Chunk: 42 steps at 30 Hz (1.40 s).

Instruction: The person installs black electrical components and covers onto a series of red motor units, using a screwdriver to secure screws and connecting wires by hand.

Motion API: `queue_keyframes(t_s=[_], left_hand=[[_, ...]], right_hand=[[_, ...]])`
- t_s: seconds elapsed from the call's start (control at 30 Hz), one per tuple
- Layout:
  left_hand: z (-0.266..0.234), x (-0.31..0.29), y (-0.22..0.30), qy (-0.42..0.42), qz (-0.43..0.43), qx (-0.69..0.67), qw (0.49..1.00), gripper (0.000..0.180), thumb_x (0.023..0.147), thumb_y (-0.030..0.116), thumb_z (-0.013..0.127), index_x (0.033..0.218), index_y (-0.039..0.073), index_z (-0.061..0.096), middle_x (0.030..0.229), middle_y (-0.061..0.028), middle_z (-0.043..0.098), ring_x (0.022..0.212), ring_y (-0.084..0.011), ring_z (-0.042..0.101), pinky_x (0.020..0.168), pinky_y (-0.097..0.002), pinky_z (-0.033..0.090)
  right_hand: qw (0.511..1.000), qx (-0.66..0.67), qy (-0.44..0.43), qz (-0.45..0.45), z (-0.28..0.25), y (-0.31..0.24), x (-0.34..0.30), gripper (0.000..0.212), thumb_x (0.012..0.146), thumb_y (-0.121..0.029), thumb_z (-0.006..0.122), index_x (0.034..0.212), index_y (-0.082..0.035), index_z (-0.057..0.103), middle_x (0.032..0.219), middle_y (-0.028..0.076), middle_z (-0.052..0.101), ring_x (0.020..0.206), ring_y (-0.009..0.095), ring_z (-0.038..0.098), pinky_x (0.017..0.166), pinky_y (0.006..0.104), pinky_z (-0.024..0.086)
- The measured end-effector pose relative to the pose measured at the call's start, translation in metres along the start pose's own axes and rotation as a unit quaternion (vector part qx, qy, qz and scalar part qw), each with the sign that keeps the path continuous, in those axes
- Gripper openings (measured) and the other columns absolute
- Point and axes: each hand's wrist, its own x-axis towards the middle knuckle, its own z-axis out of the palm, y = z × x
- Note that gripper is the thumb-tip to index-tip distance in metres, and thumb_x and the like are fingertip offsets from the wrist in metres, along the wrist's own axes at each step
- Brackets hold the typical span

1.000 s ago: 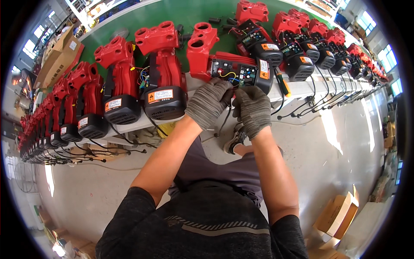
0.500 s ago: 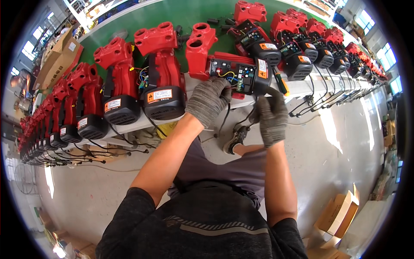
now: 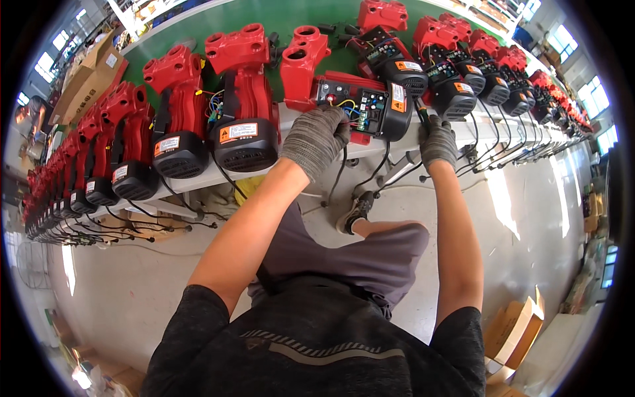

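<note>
In front of me lies a red pump-like machine with a black motor cover. Its open control box shows a circuit board and coloured wires. My left hand, in a grey knitted glove, is closed at the box's near left edge beside the wires; what its fingertips pinch is hidden. To the right of the motor cover, my gloved right hand is closed around the handle of a screwdriver at the bench edge. Most of that handle is covered by the fingers.
More red machines with black covers line the bench on both sides. Their black power cords hang over the front edge. A green mat covers the bench top. Cardboard boxes stand at far left and on the floor at right.
My right hand has moved right and up from beside the motor cover and closed on the screwdriver. The left hand stays at the control box.
</note>
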Motion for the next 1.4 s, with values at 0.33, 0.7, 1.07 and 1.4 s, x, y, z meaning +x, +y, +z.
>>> queue_keyframes(t_s=[0.33,0.7,1.07,1.4], left_hand=[[-0.012,0.002,-0.003,-0.022,-0.002,0.025,0.999,0.019,0.079,0.006,0.075,0.097,0.003,0.069,0.088,-0.0155,0.07,0.08,-0.0294,0.07,0.074,-0.039,0.056],[-0.009,0.003,-0.002,-0.009,0.005,-0.005,1.0,0.013,0.082,0.01,0.071,0.093,0.004,0.069,0.083,-0.0173,0.069,0.08,-0.036,0.068,0.075,-0.0439,0.055],[-0.009,0.005,0.003,-0.042,-0.019,0.003,0.999,0.01,0.083,0.01,0.068,0.091,0.004,0.069,0.084,-0.0183,0.069,0.083,-0.0361,0.067,0.077,-0.0449,0.054],[-0.01,0.004,0.003,-0.051,-0.02,-0.017,0.998,0.009,0.084,0.01,0.068,0.091,0.004,0.069,0.084,-0.0184,0.069,0.082,-0.0363,0.068,0.076,-0.0452,0.054]], right_hand=[[0.85,0.465,0.249,-0.004,-0.058,0.026,-0.066,0.026,0.093,-0.004,0.068,0.12,-0.001,0.066,0.104,0.009,0.063,0.083,0.016,0.062,0.073,0.0283,0.054],[0.823,0.317,0.332,-0.335,-0.165,-0.052,-0.179,0.03,0.103,-0.018,0.054,0.128,-0.009,0.041,0.111,0.026,0.058,0.07,0.028,0.069,0.058,0.0344,0.062],[0.819,0.374,0.272,-0.34,-0.125,-0.083,-0.168,0.031,0.097,-0.009,0.065,0.12,-0.011,0.044,0.113,0.023,0.057,0.079,0.027,0.068,0.068,0.0339,0.06],[0.815,0.388,0.271,-0.334,-0.12,-0.089,-0.172,0.034,0.093,-0.008,0.07,0.119,-0.01,0.049,0.114,0.023,0.057,0.082,0.026,0.068,0.067,0.0329,0.059]])
